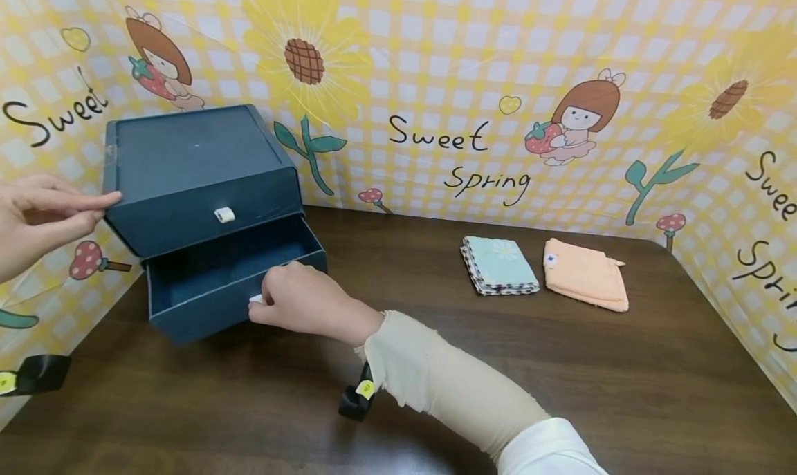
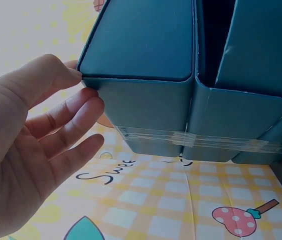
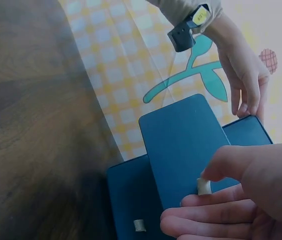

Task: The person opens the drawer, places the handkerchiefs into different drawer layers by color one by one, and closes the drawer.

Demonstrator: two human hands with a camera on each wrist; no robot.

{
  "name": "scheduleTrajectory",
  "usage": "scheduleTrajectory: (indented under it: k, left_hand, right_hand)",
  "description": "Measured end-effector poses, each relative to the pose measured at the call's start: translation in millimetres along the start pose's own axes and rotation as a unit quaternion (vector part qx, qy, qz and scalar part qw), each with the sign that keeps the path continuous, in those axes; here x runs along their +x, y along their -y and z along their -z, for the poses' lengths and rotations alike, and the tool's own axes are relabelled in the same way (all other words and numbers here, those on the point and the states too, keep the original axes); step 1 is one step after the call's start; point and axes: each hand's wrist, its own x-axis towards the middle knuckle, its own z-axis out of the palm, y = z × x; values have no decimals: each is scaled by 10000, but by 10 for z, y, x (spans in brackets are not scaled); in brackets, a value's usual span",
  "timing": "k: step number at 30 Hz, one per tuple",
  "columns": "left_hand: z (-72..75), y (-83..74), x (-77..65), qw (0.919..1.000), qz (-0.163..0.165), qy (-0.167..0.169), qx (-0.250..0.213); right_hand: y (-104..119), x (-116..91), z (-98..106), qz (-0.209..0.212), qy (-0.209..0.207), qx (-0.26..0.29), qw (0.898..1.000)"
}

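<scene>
The pulled-out drawer at the frame's left looks stiff and light, best held by its white tab, which the right hand pinches while the left hand pinches the box.

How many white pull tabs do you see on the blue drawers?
3: one on the top drawer's front, one pinched by the right hand on the open middle drawer, and one on the bottom drawer, which shows only in the right wrist view.
</scene>
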Motion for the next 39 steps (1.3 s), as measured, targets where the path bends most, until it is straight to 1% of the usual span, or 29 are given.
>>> scheduleTrajectory:
  k: [1, 2, 6, 8, 11, 13, 14, 15, 16, 17, 19, 21, 22, 23, 24, 25, 26, 28, 29, 32, 33, 35, 37, 39]
  left_hand:
    - [0, -4, 0, 10000, -11, 0, -49]
    - [0, 25, 1, 10000, -47, -3, -53]
    - [-5, 251, 17, 9998, -166, -92, 83]
    - [-3, 303, 21, 9997, -199, -104, 39]
    - [-10, 175, 11, 9995, -238, -133, -130]
    - [-12, -1, -1, 9992, -213, -120, -324]
    - [-19, -64, -6, 9990, -228, -139, -365]
    - [-18, 15, 1, 9991, -236, -143, -332]
    - [-21, -27, -2, 9990, -222, -156, -342]
    - [-21, -21, -1, 9992, -221, -158, -303]
    - [-19, 39, 7, 9992, -208, -154, -289]
    - [-23, 182, 18, 9993, -299, -195, -55]
    - [-24, 78, 12, 9995, -250, -177, -110]
    - [-25, 159, 16, 9994, -282, -200, 5]
    - [-23, 155, 18, 9996, -215, -163, -56]
    - [-26, 173, 17, 9995, -250, -190, -6]
    - [-31, 231, 18, 9992, -308, -222, 91]
    - [-24, 189, 15, 9996, -195, -159, -106]
    - [-30, 224, 14, 9995, -242, -197, -38]
    - [-37, 155, 7, 9996, -191, -206, -91]
    - [-34, 92, 2, 9997, -118, -176, -153]
    - [-40, 28, -6, 9997, -107, -188, -147]
    - [-39, -73, -15, 9995, -83, -160, -260]
    - [-40, -130, -20, 9993, -100, -138, -334]
  right_hand:
    - [3, -14, -1, 16, 9, -17, 10000]
    - [7, -28, -2, 19, 24, -43, 10000]
    - [23, -88, -13, 21, 30, -96, 9999]
    - [35, -120, -21, 7, 24, -121, 9999]
    - [53, -170, -27, -1, 54, -147, 9999]
    - [63, -199, -30, -17, 84, -187, 9998]
    - [67, -213, -30, -22, 96, -195, 9998]
    - [69, -224, -31, -23, 105, -194, 9998]
    - [70, -234, -31, -30, 110, -194, 9997]
    - [70, -243, -32, -37, 109, -205, 9997]
    - [66, -255, -32, -38, 107, -206, 9997]
    - [62, -263, -32, -53, 107, -211, 9997]
    - [59, -268, -32, -65, 111, -209, 9997]
    - [57, -271, -34, -67, 109, -210, 9997]
    - [56, -275, -34, -73, 114, -208, 9997]
    - [55, -280, -34, -73, 120, -203, 9997]
    - [56, -287, -34, -70, 123, -205, 9997]
    - [54, -301, -34, -50, 142, -205, 9997]
    - [54, -308, -34, -32, 148, -216, 9997]
    - [53, -328, -34, -23, 164, -224, 9996]
    - [52, -331, -37, -31, 163, -200, 9997]
    - [50, -336, -45, -46, 147, -165, 9997]
    - [46, -342, -53, -79, 133, -127, 9998]
    - [37, -350, -62, -88, 102, -139, 9998]
